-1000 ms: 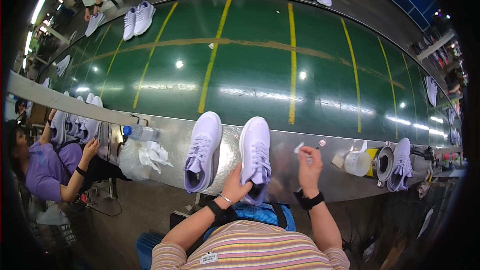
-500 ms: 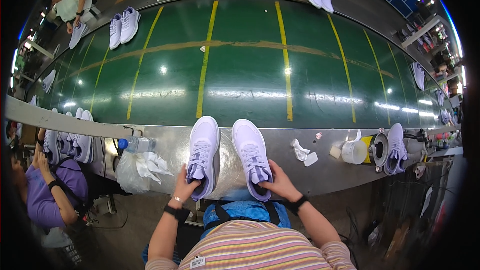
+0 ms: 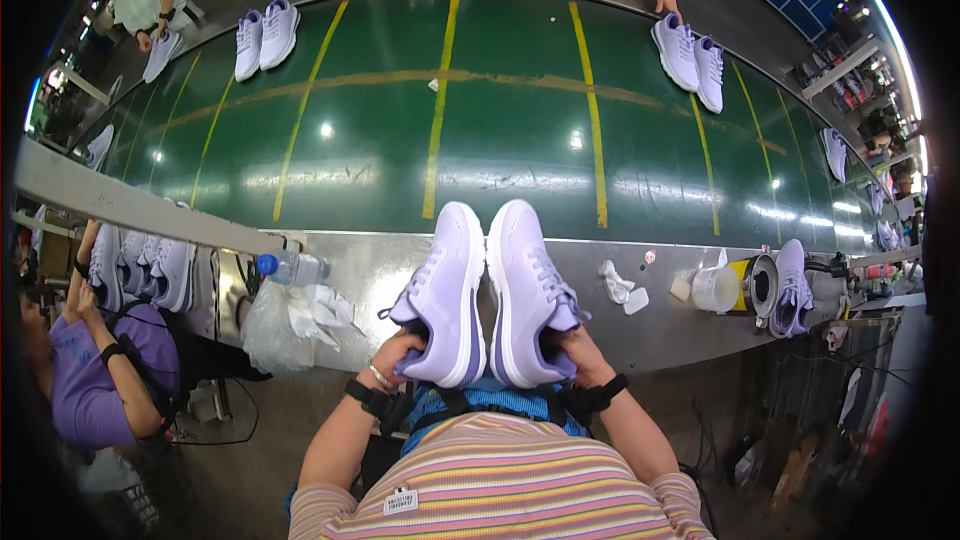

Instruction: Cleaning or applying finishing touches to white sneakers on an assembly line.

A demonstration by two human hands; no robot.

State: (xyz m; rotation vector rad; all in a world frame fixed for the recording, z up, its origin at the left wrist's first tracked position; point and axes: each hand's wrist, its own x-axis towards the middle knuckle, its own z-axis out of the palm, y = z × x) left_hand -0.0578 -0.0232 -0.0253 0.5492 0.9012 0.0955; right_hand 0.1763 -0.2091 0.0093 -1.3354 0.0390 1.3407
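Note:
My left hand [image 3: 397, 353] grips a lavender sneaker [image 3: 449, 285] by its heel opening, with the fingers partly hidden inside the collar. A matching sneaker [image 3: 526, 280] is held the same way by my right hand [image 3: 586, 355]. Both shoes are tipped outward, so their white midsoles run side by side with a narrow gap between them. Their toes point away from me, over the near edge of the green belt, and their heels are close to my waist. The laces face outward to either side.
Beyond the metal table [image 3: 440, 240] runs a green conveyor belt [image 3: 520, 140] with yellow lines, carrying more sneakers. Left are a plastic bag [image 3: 275, 330] and a bottle [image 3: 292, 267]; right, crumpled tissue [image 3: 616, 282], a white tub [image 3: 713, 289] and a can [image 3: 762, 285]. Co-workers stand around.
Both sneakers have come together and rolled outward in my hands, up off the table. The belt's lines have shifted right. Across the belt, a co-worker's hand has put a pair down on it.

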